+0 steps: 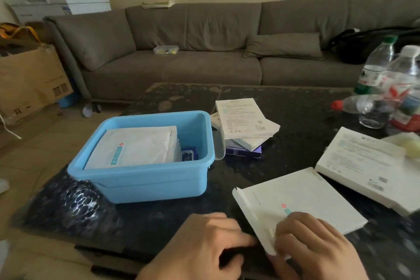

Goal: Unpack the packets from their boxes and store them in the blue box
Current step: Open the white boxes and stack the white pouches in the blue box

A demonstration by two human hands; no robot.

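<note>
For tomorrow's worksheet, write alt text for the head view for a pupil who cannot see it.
Two hands, left hand and right hand, work a flat white box on a dark table. Left of it stands a blue box holding white packets.

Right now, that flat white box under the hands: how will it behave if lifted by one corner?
The flat white box looks thin and wide, so probably light, and it may flex somewhat. Its end flap appears open, so packets might slide out if tipped that way. The right hand rests on its near corner while the left hand touches its edge.
</note>
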